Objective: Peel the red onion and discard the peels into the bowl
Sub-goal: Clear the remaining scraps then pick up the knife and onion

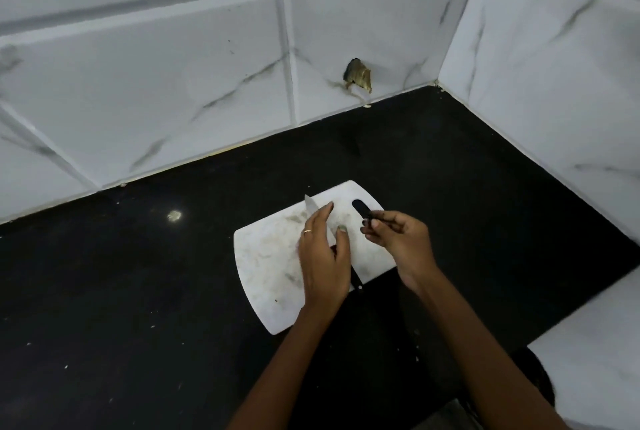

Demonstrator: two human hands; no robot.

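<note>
White cutting board (270, 266) at frame centre on the black table (138, 291), open room all around. Left hand (323, 256) covers a knife (311, 206) and a glimpse of red, possibly the onion; grip unclear. Right hand (398, 239) pinches a small dark object (375, 218).

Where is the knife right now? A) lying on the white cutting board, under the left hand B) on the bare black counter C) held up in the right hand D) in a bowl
A: the knife lies across the cutting board, its blade tip poking out past the left hand and its black handle showing below that hand; no bowl is in view.
</note>
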